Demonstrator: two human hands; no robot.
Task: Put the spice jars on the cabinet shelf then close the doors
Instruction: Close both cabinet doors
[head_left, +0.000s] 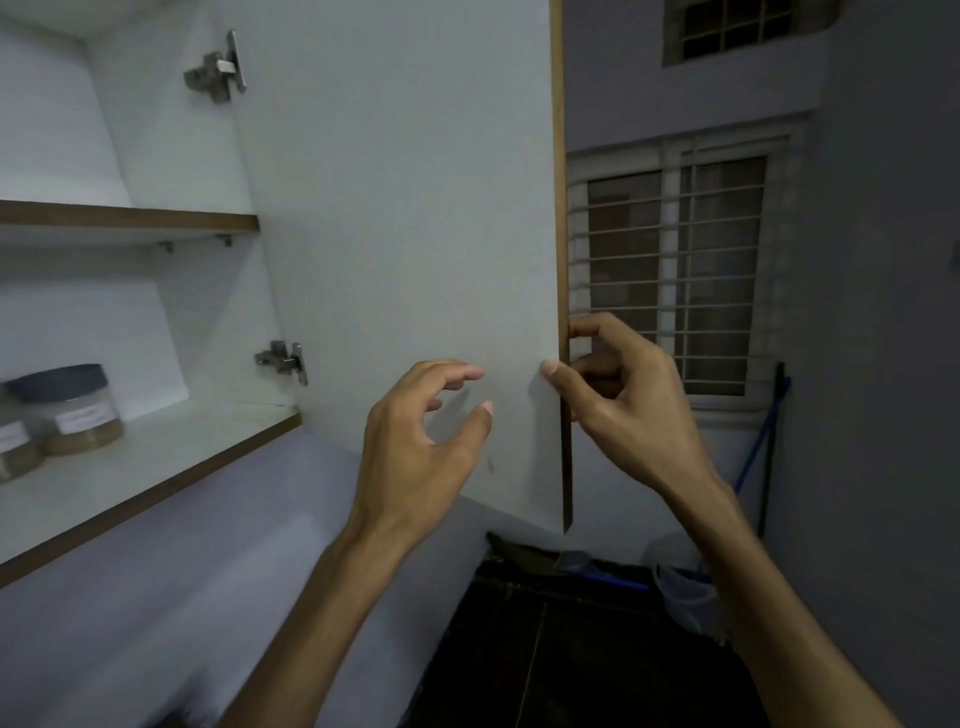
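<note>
Open cabinet door (405, 234), swung out toward the viewer, white inner face forward, brown free edge running vertically just right of centre. Right hand (623, 400) at that free edge, low on the door: grip clamped on the door, thumb on the white inner face, fingers (587, 327) curled round behind the brown edge. Left hand (421, 441) left of the right hand, in front of the door's inner face; grip apart, thumb and fingers spread and curved, holding nothing; contact with the door cannot be told. Clear room between door and cabinet opening. Two metal hinges, upper hinge (218, 70) and lower hinge (283, 358), along the door's left side. Left of the door, lower shelf (171, 457), white with a brown front edge; upper shelf (130, 221) above it, same finish. Two spice jars at the far left of the lower shelf, well apart from the door: dark-lidded jar (78, 408), clear, round, with brown powder in the bottom part and a white label; second jar (15, 447) beside it, partly cut off by the frame. Right of the door, barred window (675, 275) in a grey wall.
</note>
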